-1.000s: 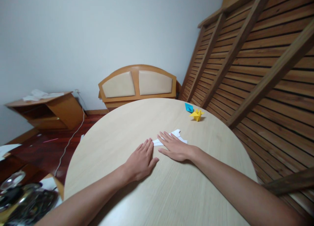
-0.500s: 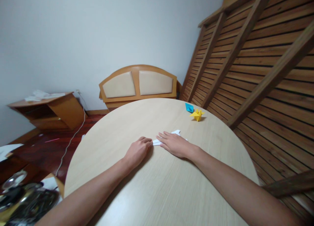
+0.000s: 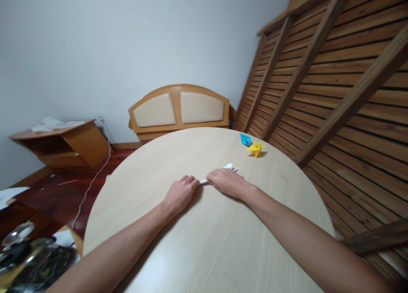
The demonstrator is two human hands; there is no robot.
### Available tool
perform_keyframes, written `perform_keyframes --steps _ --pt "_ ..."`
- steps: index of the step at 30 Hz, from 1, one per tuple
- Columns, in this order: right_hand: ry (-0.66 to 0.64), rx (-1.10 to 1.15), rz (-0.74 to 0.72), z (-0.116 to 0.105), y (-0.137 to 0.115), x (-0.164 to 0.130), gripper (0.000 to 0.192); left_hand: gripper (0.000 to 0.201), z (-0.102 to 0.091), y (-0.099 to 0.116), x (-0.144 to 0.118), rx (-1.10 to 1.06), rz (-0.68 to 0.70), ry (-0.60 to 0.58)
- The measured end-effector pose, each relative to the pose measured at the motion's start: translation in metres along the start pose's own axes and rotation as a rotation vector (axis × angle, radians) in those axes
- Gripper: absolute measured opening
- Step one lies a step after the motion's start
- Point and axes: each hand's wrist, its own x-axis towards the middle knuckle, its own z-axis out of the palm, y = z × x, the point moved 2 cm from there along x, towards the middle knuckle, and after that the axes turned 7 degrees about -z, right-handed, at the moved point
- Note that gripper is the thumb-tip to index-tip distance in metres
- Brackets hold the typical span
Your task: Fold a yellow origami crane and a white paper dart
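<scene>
A piece of folded white paper (image 3: 203, 181) lies low over the round table (image 3: 223, 242), most of it covered by my hands. My left hand (image 3: 182, 192) pinches its narrow left end. Around the middle of the paper, my right hand (image 3: 227, 182) is closed, fingers curled over it. Past the right hand's knuckles, a white flap and a thin tip of the paper stick out. The fingertips of both hands are hidden from view. Farther back on the right stand a yellow origami figure (image 3: 256, 149) and a small blue folded-paper boat (image 3: 245, 139).
Beyond the table is a padded wooden headboard (image 3: 178, 89). A slatted wooden frame (image 3: 318, 80) leans along the right side. At left stand a low cabinet (image 3: 76, 146) with white sheets on it and a box of cables (image 3: 47, 263). A white cord (image 3: 92, 184) crosses the floor.
My right hand has gone from lying flat with fingers stretched over the paper to curling around it. The paper now looks narrower and slightly raised. My left hand keeps its pinch.
</scene>
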Motion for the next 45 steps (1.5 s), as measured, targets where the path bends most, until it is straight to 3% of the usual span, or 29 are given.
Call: perform_keyframes --steps 6,11,16,19,23,34,45 --pt "0.02 -0.017 0.031 -0.009 0.001 -0.001 0.02 0.02 0.001 -0.002 0.0 -0.038 -0.018 0.059" --pt "0.065 0.03 -0.052 -0.025 0.003 -0.008 0.017 0.022 -0.002 -0.001 -0.001 -0.291 -0.102 0.15" --pt "0.047 -0.012 -0.117 -0.031 0.004 -0.016 0.019 0.024 0.002 0.002 -0.001 -0.504 -0.189 0.087" --pt "0.024 -0.003 -0.137 -0.023 0.007 -0.015 0.018 0.025 0.006 0.002 -0.002 -0.535 -0.136 0.062" --pt "0.006 0.033 -0.097 -0.011 0.017 -0.013 0.017 0.027 0.009 0.001 -0.001 -0.523 -0.037 0.073" --pt "0.043 0.213 -0.111 -0.006 0.039 -0.022 0.023 0.025 0.009 -0.006 0.002 -0.337 -0.049 0.059" --pt "0.049 0.162 0.079 -0.012 0.069 -0.04 0.021 0.023 0.007 -0.003 0.001 -0.22 -0.002 0.06"
